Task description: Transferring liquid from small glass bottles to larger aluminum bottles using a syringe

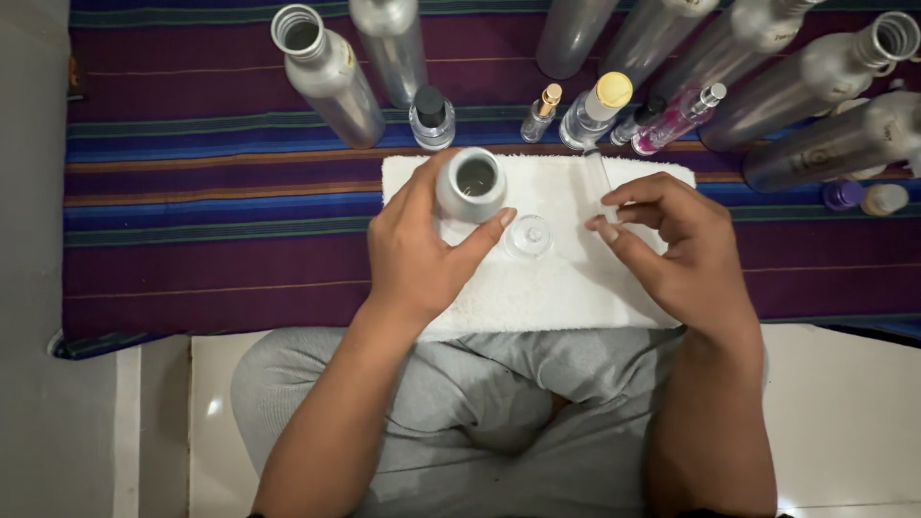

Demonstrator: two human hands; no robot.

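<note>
My left hand [417, 251] grips an open silver metal bottle [471, 182] that stands upright on a white towel [537, 288]; liquid shows inside its mouth. My right hand [676, 249] holds a thin clear tube, perhaps a syringe or pipette [599, 180], between thumb and fingers, angled up toward the far side. A small clear glass bottle [530, 236] sits on the towel between my two hands, touched by neither.
Several tall silver metal bottles [326, 72] stand at the back on a purple striped cloth [192, 192]. Small perfume vials, one yellow-capped [597, 107], one pink [676, 120], one black-capped [432, 117], line the towel's far edge. My crossed legs in grey trousers [499, 403] are below.
</note>
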